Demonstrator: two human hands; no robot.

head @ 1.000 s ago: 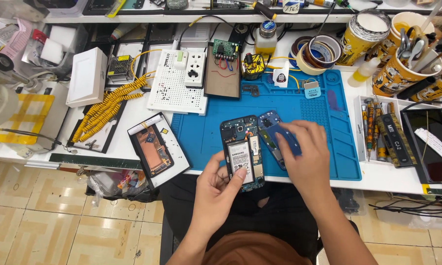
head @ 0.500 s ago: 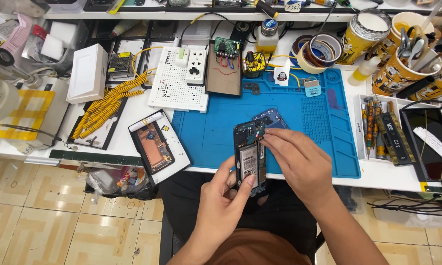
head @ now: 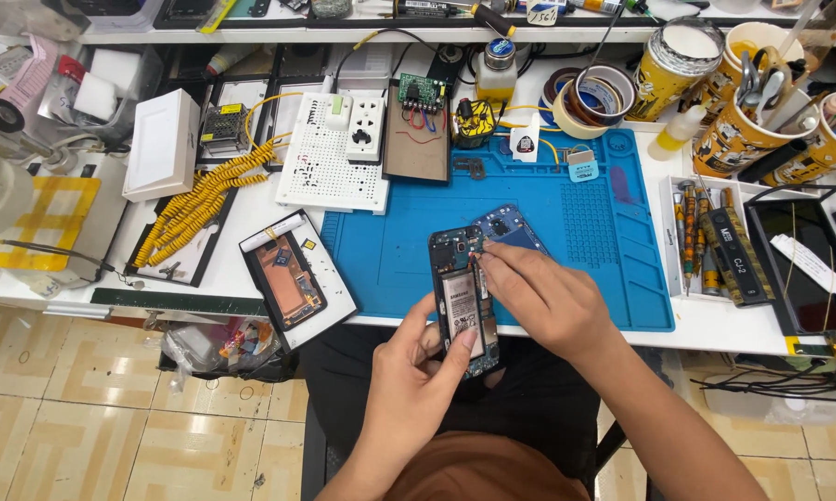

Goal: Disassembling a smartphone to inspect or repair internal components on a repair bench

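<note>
The left hand (head: 418, 371) cradled an opened phone (head: 464, 301) from below, fingers curled round its edges, over the worktop's (head: 251, 209) front edge. The right hand (head: 539, 297), fingers pinched together, pressed at the phone's upper circuitry (beside the flat battery), above a ribbed blue mat (head: 576, 223).

white rectangular label (head: 462, 311) lay on the opened phone's battery, at the desk's (head: 251, 218) front edge | dark rectangular screen panel (head: 803, 264) lay flat at far right, a white paper strip (head: 808, 263) across it | small white tag with a dark emblem (head: 526, 146) stood at the blue mat's (head: 390, 250) back edge
</note>
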